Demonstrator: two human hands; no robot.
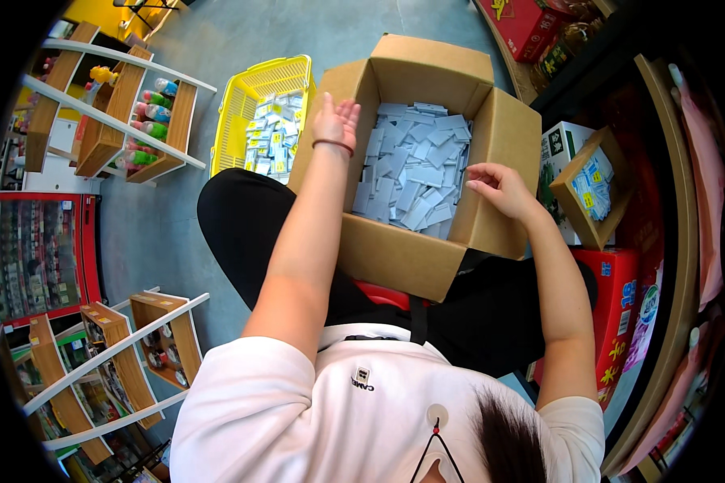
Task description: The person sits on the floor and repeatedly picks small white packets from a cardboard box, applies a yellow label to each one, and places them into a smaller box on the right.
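An open cardboard box (403, 253) stands before me, its flaps folded outward. Inside lies a loose heap of white and pale grey flat plastic tags (415, 173). My left hand (336, 125) hovers over the box's left flap, palm turned up and fingers apart, with nothing in it. At the right side of the box is my right hand (498, 189), its fingers bent and the thumb apart from them. No object shows between these fingers. Left of the box, a yellow plastic basket (227, 121) contains more tags (275, 133), with yellow and white faces.
A small cardboard box (568, 181) of blue, white and yellow tags sits tilted at the right, against a white carton (557, 145). Below it is a red carton (616, 278). Wooden display racks (105, 153) with bottles stand at the left, near a red-framed cabinet (89, 249).
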